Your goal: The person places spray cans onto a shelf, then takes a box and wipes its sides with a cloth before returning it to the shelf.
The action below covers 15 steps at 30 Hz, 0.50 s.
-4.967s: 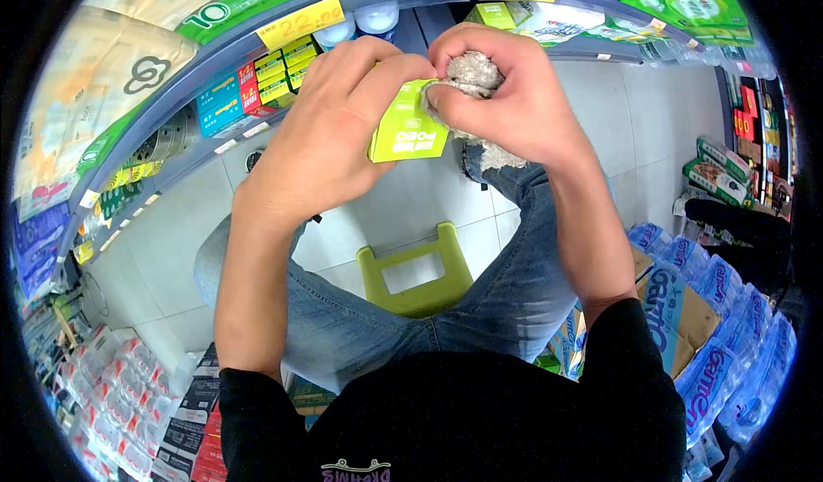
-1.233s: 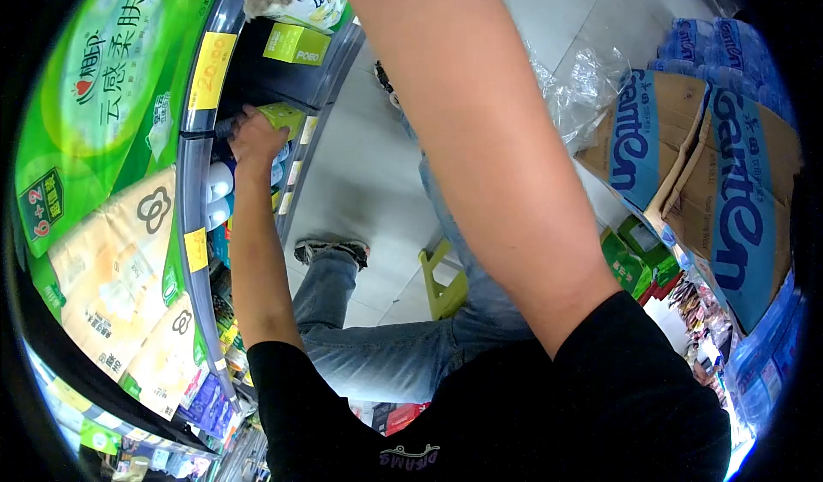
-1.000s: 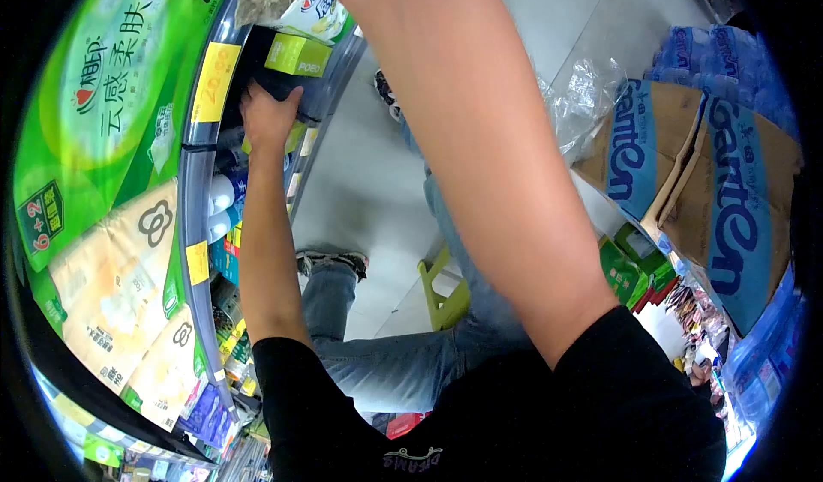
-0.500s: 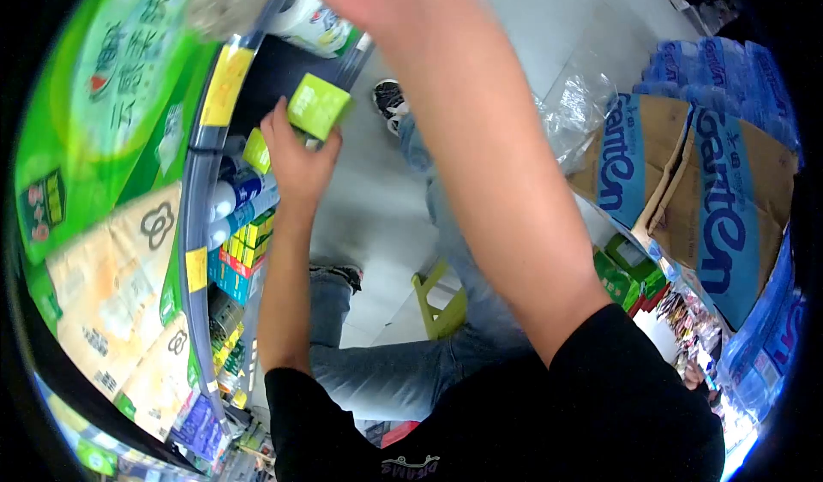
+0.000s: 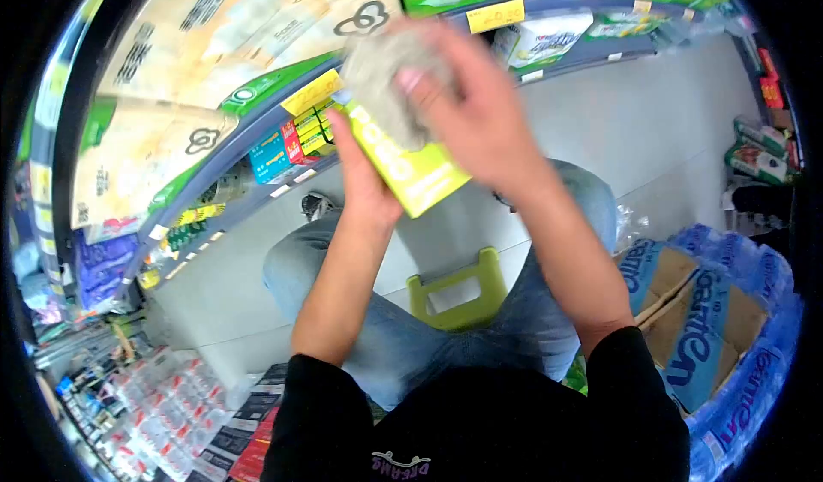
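Long dark-grey shelf up front, lime-green plastic stool below. Left hand clamped on tilted lime-green cardboard box, far fingers hidden; box is in the air by the shelf front. Right hand pinches bunched grey fabric cloth, cloth against box. My read: hard rubbing could twist box loose and drop it; loose cloth could snag yellow paper price tag nearby.

Shirt: black, short-sleeved, plain sleeves.
Chest print, nearer the body than either hand: pale skateboard outline over purplish lettering.
Left hand, right hand: bare, ungloved.
Jeans, below both hands: faded blue denim.
Shoe, beside left hand: dark and white.
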### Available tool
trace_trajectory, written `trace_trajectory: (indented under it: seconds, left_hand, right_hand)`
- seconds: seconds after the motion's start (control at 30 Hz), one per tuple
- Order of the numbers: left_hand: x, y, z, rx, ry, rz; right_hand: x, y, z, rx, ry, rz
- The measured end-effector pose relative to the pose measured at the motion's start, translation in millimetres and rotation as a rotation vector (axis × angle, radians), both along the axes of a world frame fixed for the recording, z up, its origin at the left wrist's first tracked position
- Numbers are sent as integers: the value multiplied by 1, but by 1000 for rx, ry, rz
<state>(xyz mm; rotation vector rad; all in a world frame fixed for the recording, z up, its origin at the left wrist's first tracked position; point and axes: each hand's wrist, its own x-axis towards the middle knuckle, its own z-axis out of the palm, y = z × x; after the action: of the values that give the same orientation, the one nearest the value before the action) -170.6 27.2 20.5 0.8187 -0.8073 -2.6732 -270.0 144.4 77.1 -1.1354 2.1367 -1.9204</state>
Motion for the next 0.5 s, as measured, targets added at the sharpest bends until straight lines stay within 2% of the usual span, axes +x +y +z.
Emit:
trace_trajectory:
  seconds: [0.03, 0.07, 0.1, 0.17, 0.2, 0.3, 0.33, 0.43, 0.5]
  left_hand:
    - [1, -1, -12, 53, -8, -11]
    - [4, -14, -28, 277, 193, -62]
    - [5, -18, -21, 223, 240, -106]
    - [13, -26, -1, 90, 329, -199]
    - [15, -31, 1, 99, 359, -237]
    - [16, -25, 13, 56, 347, -211]
    - [16, -30, 2, 267, 359, -224]
    - [23, -37, 14, 398, 397, -253]
    - [21, -34, 17, 296, 392, -219]
  right_hand:
    - [15, -6, 1, 157, 298, 28]
    - [20, -7, -1, 228, 299, -11]
    - [21, -9, -3, 292, 305, -46]
    - [1, -4, -3, 204, -52, 8]
    - [-5, -9, -7, 64, -182, -30]
    - [18, -13, 5, 123, 79, -223]
    - [29, -17, 10, 172, 194, -207]
    - [43, -24, 15, 243, 300, -214]
    - [54, -26, 25, 226, 292, -218]
